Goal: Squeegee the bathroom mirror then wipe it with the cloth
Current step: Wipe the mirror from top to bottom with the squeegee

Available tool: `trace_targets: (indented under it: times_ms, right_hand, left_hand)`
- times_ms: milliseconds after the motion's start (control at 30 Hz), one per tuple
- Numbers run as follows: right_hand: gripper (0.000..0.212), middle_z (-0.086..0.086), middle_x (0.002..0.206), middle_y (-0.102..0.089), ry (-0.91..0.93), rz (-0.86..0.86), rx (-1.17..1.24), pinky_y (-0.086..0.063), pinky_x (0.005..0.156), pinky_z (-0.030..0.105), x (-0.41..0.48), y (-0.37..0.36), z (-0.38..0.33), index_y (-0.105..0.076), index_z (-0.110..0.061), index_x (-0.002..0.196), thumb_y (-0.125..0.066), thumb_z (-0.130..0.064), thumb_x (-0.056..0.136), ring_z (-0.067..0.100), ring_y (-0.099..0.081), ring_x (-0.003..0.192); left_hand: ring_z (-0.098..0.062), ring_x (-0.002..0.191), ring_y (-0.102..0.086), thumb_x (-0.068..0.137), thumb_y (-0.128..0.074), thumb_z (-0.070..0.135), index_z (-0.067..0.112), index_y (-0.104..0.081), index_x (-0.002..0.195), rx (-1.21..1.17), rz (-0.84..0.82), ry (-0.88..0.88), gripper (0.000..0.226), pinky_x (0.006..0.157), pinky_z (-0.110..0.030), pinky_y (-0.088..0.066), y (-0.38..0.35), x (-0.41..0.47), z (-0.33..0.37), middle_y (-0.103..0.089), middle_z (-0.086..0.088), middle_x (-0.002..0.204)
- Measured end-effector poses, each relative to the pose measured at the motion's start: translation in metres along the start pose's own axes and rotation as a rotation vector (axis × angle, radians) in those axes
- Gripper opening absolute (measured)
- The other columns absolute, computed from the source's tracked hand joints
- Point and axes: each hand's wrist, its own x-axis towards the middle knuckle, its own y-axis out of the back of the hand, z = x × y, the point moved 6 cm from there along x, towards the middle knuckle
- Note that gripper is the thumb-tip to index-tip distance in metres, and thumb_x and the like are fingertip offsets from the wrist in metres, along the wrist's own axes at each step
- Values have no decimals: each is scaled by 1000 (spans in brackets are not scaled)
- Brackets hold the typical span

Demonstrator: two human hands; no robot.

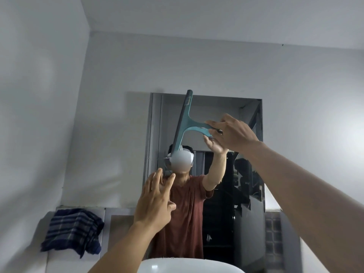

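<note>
The rectangular bathroom mirror (246,174) hangs on the white wall ahead. My right hand (234,133) grips the handle of a teal squeegee (183,125), whose long blade stands nearly upright against the mirror's upper left part. My left hand (155,203) is raised in front of the mirror's lower left, fingers spread, holding nothing. A dark blue checked cloth (72,231) is draped over the ledge to the left of the mirror. The mirror reflects a person in a reddish shirt with an arm raised.
A white basin (187,266) sits at the bottom, just under the mirror. A tiled ledge (116,211) runs along the wall behind it. Bare white walls meet in a corner at the upper left.
</note>
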Motion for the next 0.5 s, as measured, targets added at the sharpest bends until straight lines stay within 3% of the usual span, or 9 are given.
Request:
trace_targets:
  times_ms: [300, 500]
  right_hand:
    - [39, -5, 114, -63, -43, 35, 46, -45, 68, 30, -12, 5, 19, -52, -38, 143, -46, -39, 104, 19, -63, 92]
    - [38, -4, 113, -65, -156, 31, 112, -55, 78, 36, -31, 7, 46, -56, -38, 139, -51, -41, 102, 18, -64, 95]
  left_hand:
    - [-42, 148, -26, 67, -87, 44, 24, -33, 153, 47, 1, -17, 104, 118, -46, -22, 5, 4, 5, -23, -23, 161]
    - [-40, 146, -22, 64, -90, 43, 24, -33, 152, 27, 11, -30, 107, 114, -50, -37, 3, 6, 3, -22, -21, 159]
